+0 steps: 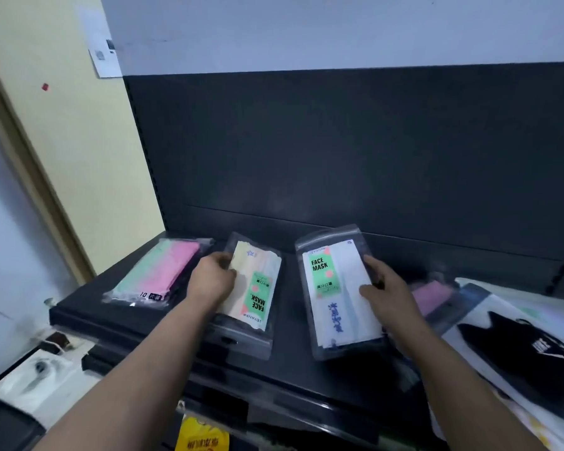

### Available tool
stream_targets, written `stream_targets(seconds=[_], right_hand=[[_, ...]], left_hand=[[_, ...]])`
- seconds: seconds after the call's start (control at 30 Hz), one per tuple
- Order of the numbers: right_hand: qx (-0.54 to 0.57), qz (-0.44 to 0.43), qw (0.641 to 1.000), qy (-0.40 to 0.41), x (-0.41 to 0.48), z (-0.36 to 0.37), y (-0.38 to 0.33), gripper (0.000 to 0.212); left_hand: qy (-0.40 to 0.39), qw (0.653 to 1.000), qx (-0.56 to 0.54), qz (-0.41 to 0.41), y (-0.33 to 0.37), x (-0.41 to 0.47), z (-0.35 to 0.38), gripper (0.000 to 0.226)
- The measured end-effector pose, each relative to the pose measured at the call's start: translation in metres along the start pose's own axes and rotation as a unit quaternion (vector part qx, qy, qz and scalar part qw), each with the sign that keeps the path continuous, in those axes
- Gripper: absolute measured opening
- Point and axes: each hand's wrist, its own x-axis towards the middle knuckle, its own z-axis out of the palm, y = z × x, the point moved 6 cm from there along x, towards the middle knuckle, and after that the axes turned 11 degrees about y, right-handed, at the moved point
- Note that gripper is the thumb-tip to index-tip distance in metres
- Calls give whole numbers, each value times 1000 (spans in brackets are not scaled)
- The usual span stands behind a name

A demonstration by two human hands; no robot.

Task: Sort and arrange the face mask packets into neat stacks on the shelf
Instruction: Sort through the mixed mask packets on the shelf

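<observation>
Black metal shelf (288, 307) bearing clear plastic mask packets: pink-and-green packet (157, 271) far left, cream packet (258, 294) beside it, white packet (336, 297) centre, black-mask packet (528, 353) right.

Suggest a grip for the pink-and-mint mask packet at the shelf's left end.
Clear plastic packet of pink and mint masks: probably pinch its near short end, approaching from the black shelf's front edge. It lies flat, and the left hand crowds its right long edge.

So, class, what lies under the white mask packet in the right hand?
Beneath the white mask packet, held by the right hand, a layered edge at its near end suggests another packet. The dark shelf surrounds it. Anything else underneath is covered.
</observation>
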Motion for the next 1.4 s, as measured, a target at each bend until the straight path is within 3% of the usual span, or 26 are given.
stream_targets(seconds=[0.27,0.4,0.53,0.67,0.8,0.9,0.97,1.03,1.23,1.33,1.4], right_hand=[[20,32,998,47,-10,48,-9,54],[15,47,997,63,-9,60,-11,55],[30,47,997,45,-6,85,-23,54],[39,56,997,26,-3,125,-27,53],[44,49,998,-7,-5,169,-32,43],[-83,9,996,0,-4,190,-28,33],[-263,-13,965,-6,-6,196,-24,40],[-368,-15,929,-22,-10,197,-20,43],[-459,-123,880,5,-15,179,-35,50],[-540,-207,814,51,-21,146,-40,38],[-594,-206,775,68,-23,111,-32,32]], left_hand=[[-58,984,127,107,-17,50,37,36],[-85,942,280,163,-18,57,46,39],[-72,906,344,236,-9,64,35,37],[-51,891,352,283,-15,70,14,33],[-69,916,290,267,-31,73,-5,38],[-49,924,264,272,-36,73,-16,38],[-36,929,245,276,-36,74,-21,38],[-28,933,228,278,-33,73,-25,38],[-31,924,195,326,-3,63,-10,33],[-54,912,189,359,18,49,13,36],[-72,903,174,386,39,32,33,36]])
